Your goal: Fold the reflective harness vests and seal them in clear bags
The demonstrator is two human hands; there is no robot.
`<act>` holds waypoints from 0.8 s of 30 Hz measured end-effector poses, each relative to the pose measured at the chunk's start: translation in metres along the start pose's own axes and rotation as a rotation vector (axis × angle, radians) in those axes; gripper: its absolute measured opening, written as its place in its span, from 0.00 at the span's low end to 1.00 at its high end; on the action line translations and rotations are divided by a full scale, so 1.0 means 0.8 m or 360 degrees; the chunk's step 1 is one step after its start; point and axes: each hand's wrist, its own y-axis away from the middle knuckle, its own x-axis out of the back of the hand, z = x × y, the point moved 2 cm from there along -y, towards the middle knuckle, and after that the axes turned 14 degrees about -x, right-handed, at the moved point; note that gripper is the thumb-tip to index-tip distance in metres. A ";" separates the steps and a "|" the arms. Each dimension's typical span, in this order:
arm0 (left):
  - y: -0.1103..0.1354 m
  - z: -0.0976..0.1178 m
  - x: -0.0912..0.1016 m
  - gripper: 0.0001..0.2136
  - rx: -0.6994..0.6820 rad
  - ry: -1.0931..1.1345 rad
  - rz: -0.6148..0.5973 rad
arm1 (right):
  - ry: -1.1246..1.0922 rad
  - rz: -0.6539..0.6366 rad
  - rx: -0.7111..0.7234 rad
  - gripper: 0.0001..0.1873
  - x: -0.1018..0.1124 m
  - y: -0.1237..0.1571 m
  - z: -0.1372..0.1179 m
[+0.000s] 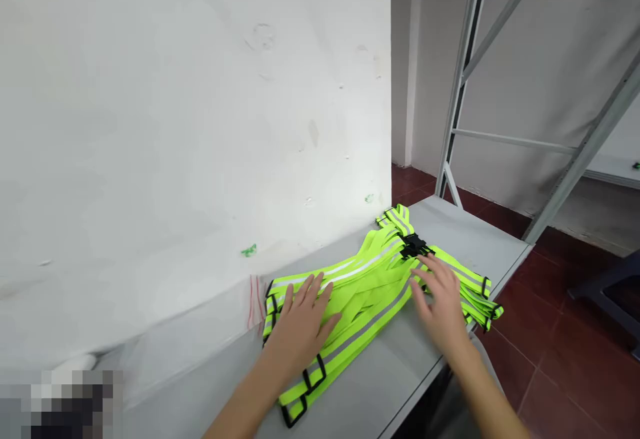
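Note:
A stack of neon yellow-green reflective straps (360,299) with grey stripes lies across the grey tabletop. Black plastic buckles (414,244) are bunched near its far right part, and black sliders (314,374) show at the near left ends. My left hand (305,319) rests with fingers spread over the left end of the straps. Over by the buckles, my right hand (440,296) has its fingers extended and thumb apart, touching or just above the straps' near edge. Neither hand grips anything that I can see.
A clear plastic bag (200,339) with red lines lies along the white wall (200,126), left of the straps. A metal frame (463,79) rises beyond the table's (465,219) far end. Red floor tiles (545,306) and a dark stool (610,292) are at the right.

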 end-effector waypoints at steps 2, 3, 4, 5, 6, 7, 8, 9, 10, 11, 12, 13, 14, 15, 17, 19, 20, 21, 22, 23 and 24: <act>-0.030 0.012 0.021 0.23 -0.0117 0.0076 0.0031 | 0.0189 0.0057 -0.0169 0.14 0.016 -0.024 0.028; -0.051 0.020 0.029 0.22 -0.0184 0.0158 0.0033 | 0.0294 0.0017 -0.0232 0.16 0.020 -0.035 0.040; -0.075 0.029 0.034 0.21 -0.0283 0.0255 0.0030 | 0.0387 -0.0047 -0.0282 0.18 0.022 -0.045 0.050; -0.102 0.039 0.037 0.21 -0.0363 0.0329 0.0045 | 0.0465 -0.0126 -0.0318 0.19 0.021 -0.053 0.058; -0.131 0.048 0.036 0.20 -0.0433 0.0376 0.0052 | 0.0522 -0.0201 -0.0343 0.21 0.019 -0.059 0.063; -0.160 0.057 0.033 0.20 -0.0495 0.0402 0.0043 | 0.0561 -0.0264 -0.0358 0.21 0.015 -0.064 0.067; -0.188 0.064 0.027 0.20 -0.0526 0.0410 0.0018 | 0.0589 -0.0316 -0.0363 0.21 0.011 -0.067 0.069; -0.215 0.070 0.019 0.22 -0.0546 0.0404 -0.0030 | 0.0608 -0.0357 -0.0362 0.20 0.007 -0.070 0.071; -0.238 0.075 0.011 0.22 -0.0588 0.0378 -0.0089 | 0.0619 -0.0386 -0.0356 0.19 0.002 -0.071 0.072; -0.257 0.078 0.003 0.23 -0.0632 0.0348 -0.0157 | 0.0623 -0.0404 -0.0352 0.19 -0.002 -0.072 0.074; -0.272 0.079 -0.005 0.23 -0.0676 0.0323 -0.0228 | 0.0619 -0.0412 -0.0346 0.18 -0.005 -0.072 0.076; -0.283 0.079 -0.011 0.23 -0.0719 0.0302 -0.0295 | 0.0608 -0.0410 -0.0340 0.18 -0.008 -0.072 0.078; -0.292 0.078 -0.017 0.22 -0.0750 0.0288 -0.0353 | 0.0588 -0.0395 -0.0332 0.18 -0.010 -0.071 0.081; -0.297 0.075 -0.020 0.21 -0.0769 0.0282 -0.0397 | 0.0560 -0.0372 -0.0321 0.18 -0.012 -0.071 0.083; -0.304 0.069 -0.024 0.20 -0.0797 0.0304 -0.0435 | 0.0477 -0.0314 -0.0300 0.18 -0.013 -0.070 0.087; -0.310 0.063 -0.024 0.17 -0.0838 0.0391 -0.0414 | 0.0387 -0.0250 -0.0286 0.18 -0.014 -0.068 0.089; -0.312 0.060 -0.023 0.16 -0.0866 0.0449 -0.0387 | 0.0349 -0.0215 -0.0285 0.18 -0.014 -0.068 0.089; -0.314 0.058 -0.022 0.15 -0.0893 0.0506 -0.0354 | 0.0317 -0.0177 -0.0288 0.18 -0.014 -0.068 0.089; -0.316 0.056 -0.021 0.15 -0.0911 0.0553 -0.0319 | 0.0289 -0.0137 -0.0296 0.18 -0.014 -0.067 0.089; -0.317 0.054 -0.019 0.15 -0.0920 0.0589 -0.0279 | 0.0258 -0.0098 -0.0307 0.17 -0.013 -0.067 0.089; -0.317 0.052 -0.016 0.15 -0.0924 0.0617 -0.0238 | 0.0217 -0.0068 -0.0319 0.17 -0.013 -0.067 0.088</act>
